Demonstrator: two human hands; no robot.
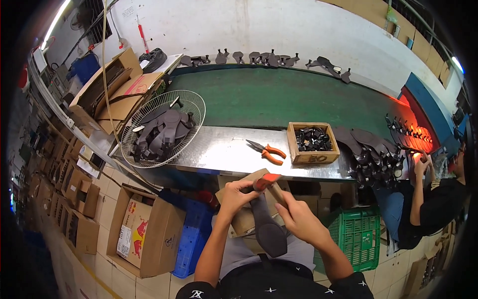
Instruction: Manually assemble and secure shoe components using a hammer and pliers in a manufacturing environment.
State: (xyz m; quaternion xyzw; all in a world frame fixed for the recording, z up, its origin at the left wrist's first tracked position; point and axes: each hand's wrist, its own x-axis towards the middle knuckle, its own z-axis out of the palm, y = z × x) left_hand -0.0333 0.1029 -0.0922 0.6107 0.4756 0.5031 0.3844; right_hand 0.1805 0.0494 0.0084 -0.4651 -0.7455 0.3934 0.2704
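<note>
My right hand (303, 222) is closed round the wooden handle of a hammer (278, 192) whose head is partly red. The hammer head sits beside the fingers of my left hand (236, 197), at the far end of a dark grey shoe sole (270, 234). My left hand grips that end of the sole, and the sole's broad end points toward my lap. What lies under the hammer head is hidden. Orange-handled pliers (268, 151) lie on the metal bench beyond my hands, left of a wooden box (314, 157) full of small black pieces.
A wire basket (203, 112) of dark soles stands left on the bench edge. More heeled soles (373, 149) are piled at the right. Behind runs a green conveyor belt (279, 94). A co-worker (438, 199) sits at right, near a green crate (356, 239). Cardboard boxes (164, 244) stand left.
</note>
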